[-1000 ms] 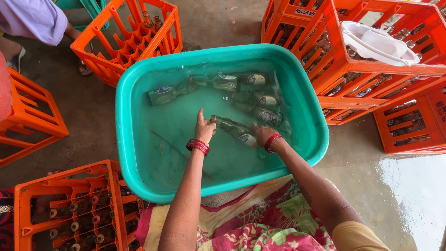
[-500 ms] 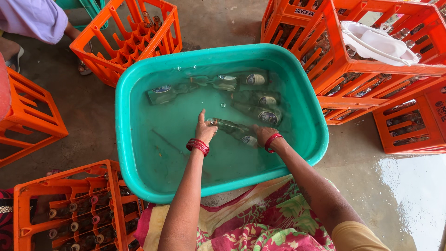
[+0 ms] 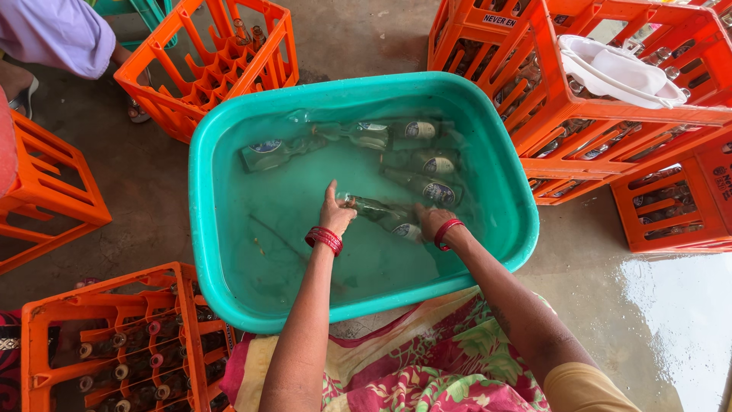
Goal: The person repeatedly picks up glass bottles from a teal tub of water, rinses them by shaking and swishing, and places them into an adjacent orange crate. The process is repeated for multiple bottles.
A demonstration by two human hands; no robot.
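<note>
Hands first, seen from your head camera: almost nothing has shifted over the last second. Your left hand (image 3: 335, 214) still curls round the neck end of the glass bottle (image 3: 379, 211) lying under the water, and your right hand (image 3: 433, 223) still closes on its body end at 3 o'clock from the left. Bottle stays at the middle of the green tub (image 3: 221, 252), so you look mid-wash, not lifting out yet. More bottles (image 3: 412, 149) soak at 12 o'clock. Orange crates (image 3: 114, 351) sit at 8 and 2 o'clock.
</note>
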